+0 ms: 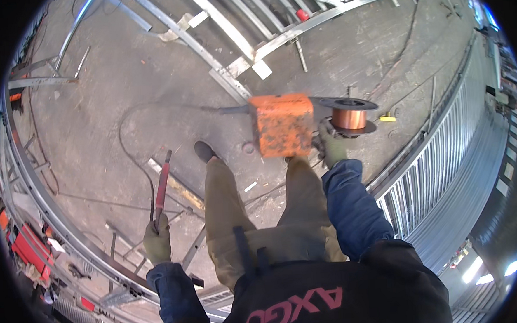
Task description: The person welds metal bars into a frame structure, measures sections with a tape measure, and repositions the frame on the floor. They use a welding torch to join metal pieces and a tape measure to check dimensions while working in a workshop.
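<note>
My gloved left hand (157, 241) is closed around the lower end of a red-handled welding torch (163, 184), which points away from me. The torch's dark cable (121, 133) loops over the floor toward an orange wire feeder (284, 125) with worn paint, in front of my legs. A spool of copper wire (348, 119) with black flanges sits at the feeder's right side. My gloved right hand (332, 147) is closed at the feeder's right side, just below and left of the spool. Its exact hold is partly hidden.
Metal frames (230, 69) lie ahead and curve around my left. Stacked metal profiles (446, 169) fill the right side. A wooden strip (181, 186) lies near my left foot, a yellow object (388, 118) beyond the spool. Cables and offcuts are scattered on the concrete floor (166, 73).
</note>
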A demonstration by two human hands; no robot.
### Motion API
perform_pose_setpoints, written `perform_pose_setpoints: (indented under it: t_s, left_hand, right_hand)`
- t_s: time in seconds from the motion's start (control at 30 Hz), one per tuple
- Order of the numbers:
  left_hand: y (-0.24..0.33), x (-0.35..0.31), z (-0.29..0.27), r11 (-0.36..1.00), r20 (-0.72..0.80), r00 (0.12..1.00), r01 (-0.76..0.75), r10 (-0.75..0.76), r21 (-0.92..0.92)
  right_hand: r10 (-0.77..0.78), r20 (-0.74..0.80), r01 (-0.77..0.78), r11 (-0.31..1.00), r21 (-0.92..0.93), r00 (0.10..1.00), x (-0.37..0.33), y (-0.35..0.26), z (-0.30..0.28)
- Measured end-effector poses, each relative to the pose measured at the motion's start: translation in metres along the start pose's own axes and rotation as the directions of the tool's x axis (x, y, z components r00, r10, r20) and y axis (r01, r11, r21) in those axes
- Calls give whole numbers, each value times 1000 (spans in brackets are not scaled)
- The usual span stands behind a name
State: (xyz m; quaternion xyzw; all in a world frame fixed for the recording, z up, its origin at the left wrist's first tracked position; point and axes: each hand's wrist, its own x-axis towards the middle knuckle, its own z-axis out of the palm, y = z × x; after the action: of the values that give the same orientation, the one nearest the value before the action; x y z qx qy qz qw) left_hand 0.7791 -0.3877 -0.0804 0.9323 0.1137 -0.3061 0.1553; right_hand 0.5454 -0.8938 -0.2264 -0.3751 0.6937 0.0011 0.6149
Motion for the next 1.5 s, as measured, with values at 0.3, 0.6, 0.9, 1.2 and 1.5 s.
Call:
perform_pose_setpoints:
  t_s: [0.3, 0.6, 0.9, 1.2, 1.5]
  left_hand:
    - [-33, -2, -1, 984, 5, 997, 76, -76, -164]
    - [-48, -6, 0, 956, -120, 983, 99, -136, -276]
    - [-68, -2, -5, 705, -94, 957, 134, -275, -696]
    - [-69, -16, -26, 598, -181, 961, -22, -207, -801]
    - [-33, -13, -82, 475, 8, 988, 82, -156, -876]
  right_hand:
    - [47, 185, -51, 998, 19, 982, -29, 51, 116]
    - [36, 263, -63, 993, 95, 964, -30, 60, 212]
    - [-50, 154, 39, 997, 68, 987, 22, 50, 276]
    - [-43, 169, 30, 996, 81, 985, 49, 46, 267]
    - [-764, 311, 746, 312, -589, 565, 32, 14, 217]
